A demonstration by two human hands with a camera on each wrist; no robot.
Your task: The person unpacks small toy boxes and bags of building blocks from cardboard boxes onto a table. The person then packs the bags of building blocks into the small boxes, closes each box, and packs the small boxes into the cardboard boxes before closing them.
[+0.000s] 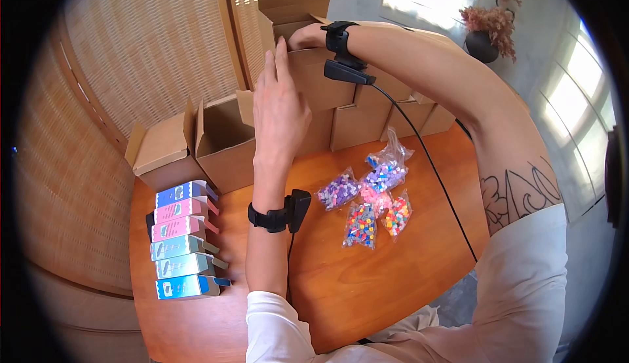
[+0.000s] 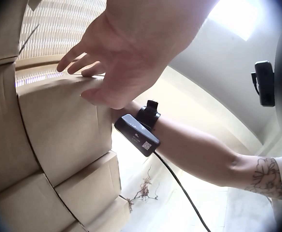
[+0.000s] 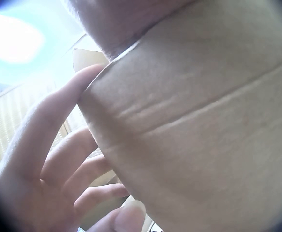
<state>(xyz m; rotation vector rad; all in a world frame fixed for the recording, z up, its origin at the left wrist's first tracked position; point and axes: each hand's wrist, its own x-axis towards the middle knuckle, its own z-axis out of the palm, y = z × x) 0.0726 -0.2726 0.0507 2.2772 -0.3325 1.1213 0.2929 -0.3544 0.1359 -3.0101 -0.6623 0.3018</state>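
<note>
At the back of the table, the upper cardboard box (image 1: 318,75) stands with its top flaps up. My right hand (image 1: 306,37) reaches over its rim, the fingers hidden inside; what they hold, if anything, I cannot tell. My left hand (image 1: 280,111) is raised at the left side of this box, fingers extended up. In the left wrist view, the left hand (image 2: 131,53) has its fingertips right at the box's (image 2: 66,125) top edge. The right wrist view is largely filled by the box wall (image 3: 204,135), with left-hand fingers (image 3: 34,125) along its edge.
More cardboard boxes (image 1: 357,127) are stacked below and to the right. An open box (image 1: 226,160) and another box (image 1: 160,156) stand at left. Small coloured cartons (image 1: 180,229) line the table's left side. Several bags of colourful beads (image 1: 360,225) lie mid-table. A cable (image 1: 426,160) hangs from the right wrist.
</note>
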